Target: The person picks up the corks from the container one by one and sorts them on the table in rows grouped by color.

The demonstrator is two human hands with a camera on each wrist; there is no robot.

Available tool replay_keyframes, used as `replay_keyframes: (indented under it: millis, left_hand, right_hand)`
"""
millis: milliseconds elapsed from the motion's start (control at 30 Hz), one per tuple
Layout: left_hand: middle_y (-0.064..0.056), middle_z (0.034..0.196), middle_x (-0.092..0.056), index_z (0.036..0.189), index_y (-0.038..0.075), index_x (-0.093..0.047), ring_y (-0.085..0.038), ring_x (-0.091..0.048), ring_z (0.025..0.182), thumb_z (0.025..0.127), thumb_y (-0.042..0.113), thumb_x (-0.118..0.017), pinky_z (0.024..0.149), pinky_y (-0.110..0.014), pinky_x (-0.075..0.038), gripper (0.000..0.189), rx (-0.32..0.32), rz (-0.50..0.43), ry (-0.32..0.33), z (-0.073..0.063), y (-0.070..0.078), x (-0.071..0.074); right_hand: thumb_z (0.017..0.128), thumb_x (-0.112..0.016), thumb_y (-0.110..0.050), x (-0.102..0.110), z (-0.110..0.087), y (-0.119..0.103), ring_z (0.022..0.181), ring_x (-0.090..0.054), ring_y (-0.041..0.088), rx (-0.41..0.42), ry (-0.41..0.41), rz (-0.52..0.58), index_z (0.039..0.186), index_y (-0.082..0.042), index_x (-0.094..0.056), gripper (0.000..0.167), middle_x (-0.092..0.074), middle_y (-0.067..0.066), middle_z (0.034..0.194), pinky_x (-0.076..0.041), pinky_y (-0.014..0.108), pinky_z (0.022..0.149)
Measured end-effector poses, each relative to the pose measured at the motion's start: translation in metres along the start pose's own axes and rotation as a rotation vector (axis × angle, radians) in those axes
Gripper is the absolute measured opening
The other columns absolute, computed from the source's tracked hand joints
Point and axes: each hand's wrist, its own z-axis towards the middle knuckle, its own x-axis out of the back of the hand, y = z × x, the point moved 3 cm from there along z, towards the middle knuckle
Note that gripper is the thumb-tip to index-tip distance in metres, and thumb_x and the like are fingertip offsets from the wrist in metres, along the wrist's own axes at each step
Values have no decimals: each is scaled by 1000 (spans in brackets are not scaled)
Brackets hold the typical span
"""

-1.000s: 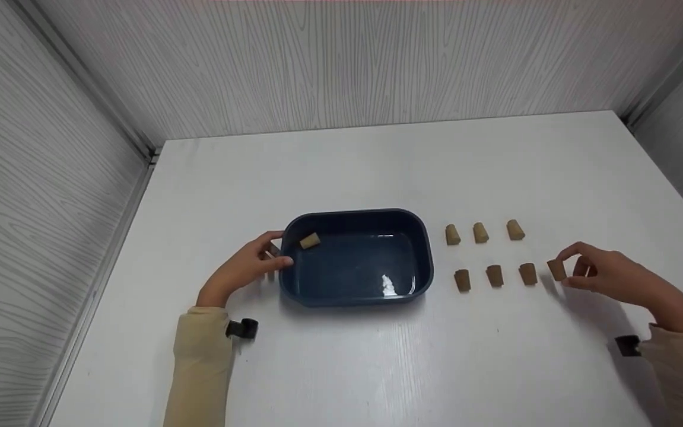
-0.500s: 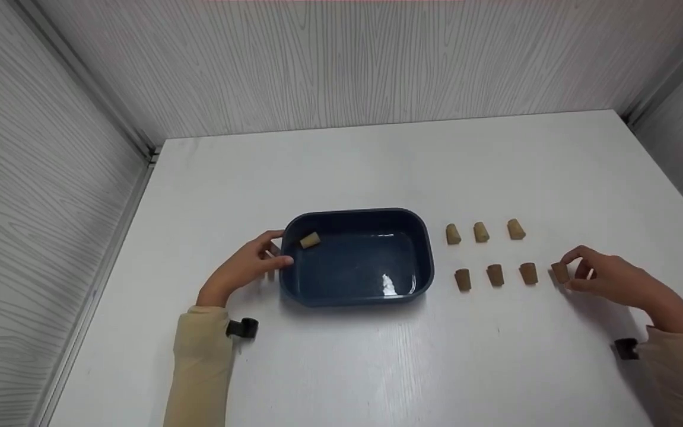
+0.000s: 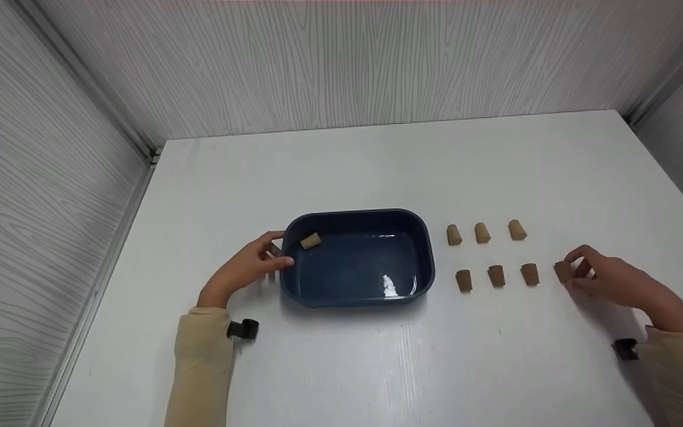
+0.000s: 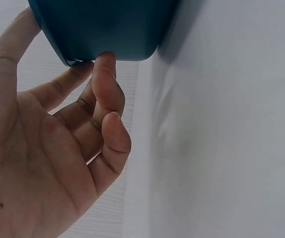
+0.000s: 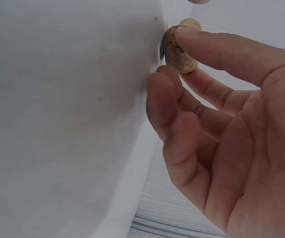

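Note:
My left hand (image 3: 245, 268) grips the left wall of a dark blue rectangular tub (image 3: 358, 270), thumb over the rim and fingers outside. In the left wrist view the fingertips touch the outside of the tub. A light cork stopper (image 3: 311, 241) lies in the tub's left end. To the right, my right hand (image 3: 614, 281) pinches a brown cork stopper (image 3: 563, 271) between thumb and fingers at the tabletop. The right wrist view shows this cork (image 5: 179, 52) by the thumb tip. It sits at the right end of a row with other brown corks (image 3: 530, 274).
Behind the brown row lie 3 light corks (image 3: 482, 232), spaced apart on the white table (image 3: 377, 367). Pale wood-grain panels (image 3: 341, 65) stand at the back and both sides. A black wrist strap (image 3: 243, 329) shows at the left cuff.
My right hand has shifted slightly right with the brown cork and come down a little, bringing it into the row. The left hand and tub stay in place.

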Motion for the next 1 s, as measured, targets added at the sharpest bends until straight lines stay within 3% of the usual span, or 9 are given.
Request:
replay_keyframes:
  millis: [333,567,667,800,867,1000]
  left_hand:
    - [-11,109,-58,146,20,-40,-22,-58,77,89,47,-66,69,-32,-43,69,-4,-8,0,-2,0,-1]
    - [-10,110,-58,146,20,-39,-21,-58,78,88,48,-67,69,-32,-43,71,9,-6,6,-3,-1,-1]
    - [-11,110,-59,146,20,-40,-22,-58,78,88,47,-67,68,-32,-43,70,4,-11,8,-3,0,0]
    - [-11,111,-58,146,22,-39,-22,-58,82,89,47,-66,70,-33,-43,68,12,-10,7,-1,-2,0]
    - [-10,112,-58,147,22,-39,-22,-57,84,89,47,-66,71,-32,-43,69,18,-3,5,0,-3,-1]
    - [-11,112,-58,147,22,-39,-23,-57,85,89,47,-66,71,-32,-43,69,18,-4,2,0,-2,-1]
  right_hand:
    - [91,-57,-8,-1,0,2,83,-59,18,4,-2,13,125,-2,-39,40,-63,14,100,-44,27,65]
    - [93,-62,-13,5,-4,2,91,-62,28,17,7,29,136,0,-32,55,-61,15,105,-46,26,66]
    - [94,-62,-14,11,-7,-1,86,-62,21,21,37,27,139,0,-29,58,-61,16,106,-46,25,65]
    - [94,-62,-15,20,-12,-7,77,-57,3,50,114,24,140,-2,-31,56,-60,17,107,-44,23,62]
    - [94,-62,-13,24,-14,-12,75,-55,-3,89,164,37,139,-3,-34,54,-59,14,106,-44,22,61]
    - [93,-62,-5,26,-16,-26,72,-59,-2,207,247,103,135,-4,-39,48,-56,0,101,-46,20,60]
